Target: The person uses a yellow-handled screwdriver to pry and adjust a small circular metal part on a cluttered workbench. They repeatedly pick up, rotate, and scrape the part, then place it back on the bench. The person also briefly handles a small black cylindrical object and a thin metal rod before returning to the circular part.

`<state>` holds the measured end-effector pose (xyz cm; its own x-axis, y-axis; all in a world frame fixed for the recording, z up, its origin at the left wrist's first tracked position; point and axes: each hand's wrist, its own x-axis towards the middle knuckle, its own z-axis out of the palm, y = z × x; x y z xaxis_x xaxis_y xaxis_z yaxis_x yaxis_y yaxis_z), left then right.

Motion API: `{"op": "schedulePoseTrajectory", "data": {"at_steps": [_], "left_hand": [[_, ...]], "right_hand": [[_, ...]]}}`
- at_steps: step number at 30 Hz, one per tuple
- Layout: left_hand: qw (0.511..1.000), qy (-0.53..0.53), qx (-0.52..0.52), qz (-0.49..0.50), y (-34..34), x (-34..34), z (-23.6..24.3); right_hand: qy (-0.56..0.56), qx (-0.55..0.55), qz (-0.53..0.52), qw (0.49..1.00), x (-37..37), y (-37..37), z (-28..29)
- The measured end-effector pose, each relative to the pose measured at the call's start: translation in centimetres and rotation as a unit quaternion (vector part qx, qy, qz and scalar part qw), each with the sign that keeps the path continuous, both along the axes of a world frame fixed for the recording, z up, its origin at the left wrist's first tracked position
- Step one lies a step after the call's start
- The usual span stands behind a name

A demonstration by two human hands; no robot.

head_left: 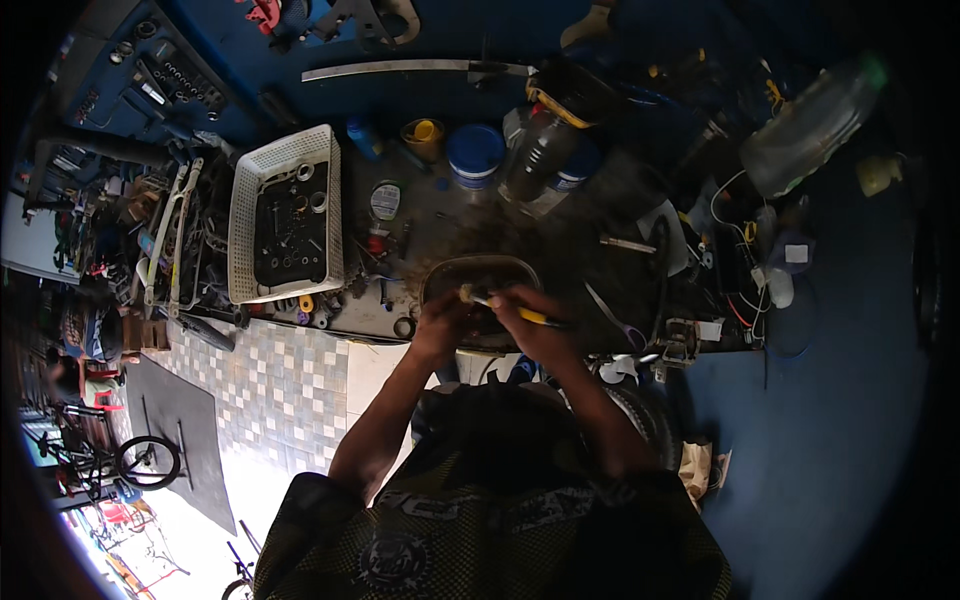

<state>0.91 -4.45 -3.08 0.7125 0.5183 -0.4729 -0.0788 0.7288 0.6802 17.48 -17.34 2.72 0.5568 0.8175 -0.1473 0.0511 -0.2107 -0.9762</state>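
Handwork appears under way and unfinished over the near basin (480, 260) on the bench (360, 314), the right hand (533, 318) gripping a yellow-and-black-handled tool (535, 318), its tip at the left hand (443, 325), whose grip I cannot tell.

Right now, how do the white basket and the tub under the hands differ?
Size: the white basket looks larger than the tub.
Look: the basket has pale, perforated walls; the tub has a brownish rim.
Use: the basket holds loose metal rings, no hand on it; the left hand and right hand are over the tub.
Shared: both are open-topped, on the workbench.
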Motion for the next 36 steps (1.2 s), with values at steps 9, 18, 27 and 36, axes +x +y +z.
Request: {"op": "schedulePoseTrajectory", "data": {"at_steps": [9,18,27,36], "left_hand": [[0.999,0.006,0.035,0.005,0.3,1.2,1.0],[1.000,-0.011,-0.001,0.009,1.3,1.0,1.3],[0.999,-0.023,0.011,0.022,1.1,1.2,1.8],[0.999,-0.025,0.038,-0.007,1.2,1.8,1.8]], "right_hand": [[-0.045,0.021,0.007,0.999,1.0,1.0,0.4],[-0.054,0.038,-0.024,0.998,1.4,0.7,-0.2],[-0.081,0.094,0.027,0.992,0.8,0.3,0.4],[-0.183,0.141,-0.021,0.973,0.4,0.5,-0.2]]}}
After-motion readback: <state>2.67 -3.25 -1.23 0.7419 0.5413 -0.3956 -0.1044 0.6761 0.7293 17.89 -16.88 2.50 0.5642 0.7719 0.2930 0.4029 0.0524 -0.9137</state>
